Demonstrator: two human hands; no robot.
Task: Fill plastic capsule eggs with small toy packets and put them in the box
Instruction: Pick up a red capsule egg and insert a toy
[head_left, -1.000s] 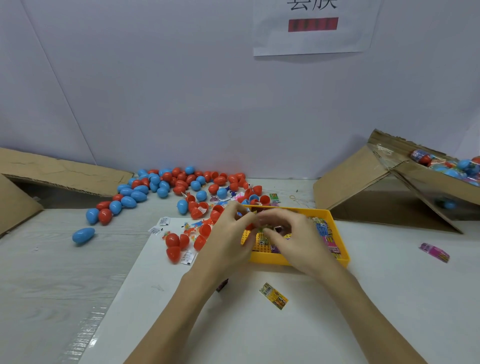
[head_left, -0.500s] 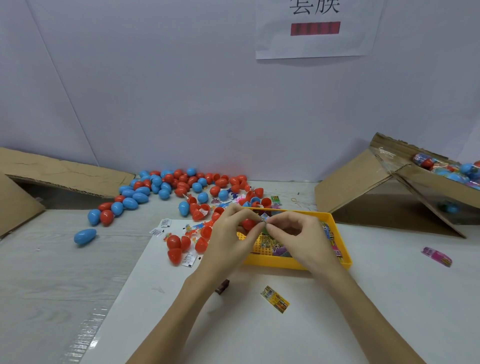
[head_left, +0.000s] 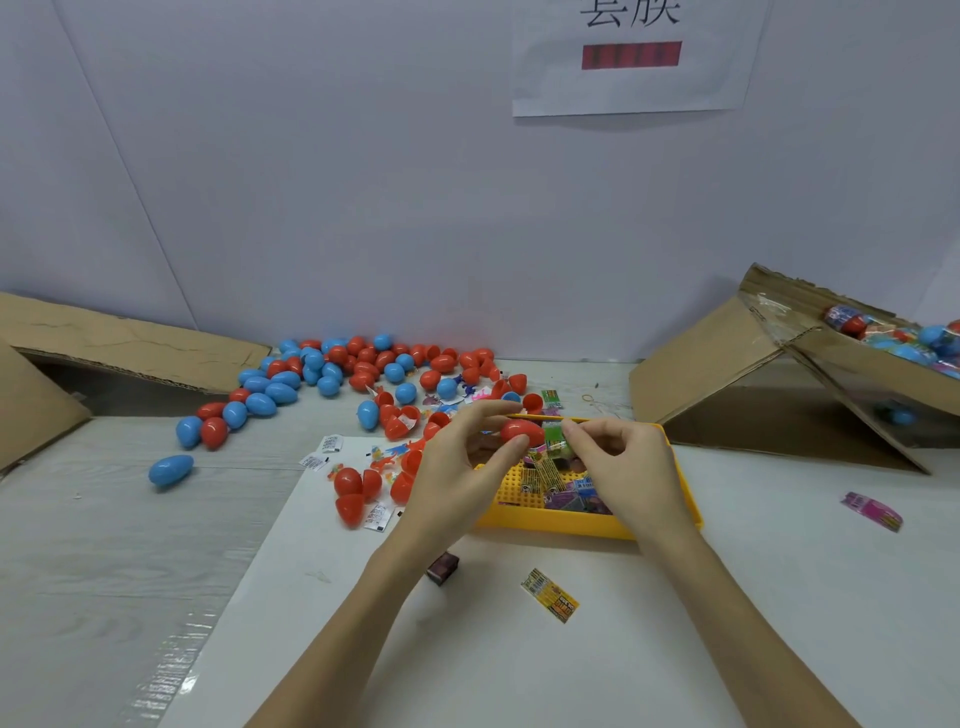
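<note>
Over at the far left of the worktop sits a cardboard flap (head_left: 119, 343), and beside it the loose pile of eggs (head_left: 332, 374), blue and red, spreads along the back edge, 1 blue egg (head_left: 171, 470) lying well apart from the rest. Now to the action: the left hand (head_left: 457, 467) pinches a red egg half (head_left: 521, 432) between thumb and fingers, holding it above the near-left part of the yellow tray (head_left: 571, 522). The right hand (head_left: 623, 467) has its fingertips closed on a green toy packet (head_left: 553, 436), right at the mouth of that half. The trick here, I'd say, is to keep the half steady with its opening facing the packet, fold the packet small and push it fully inside so no corner catches the seam. A spare packet (head_left: 550, 601) lies near the front edge. The box (head_left: 779, 358) waits at the far right, filled eggs already inside.
</note>
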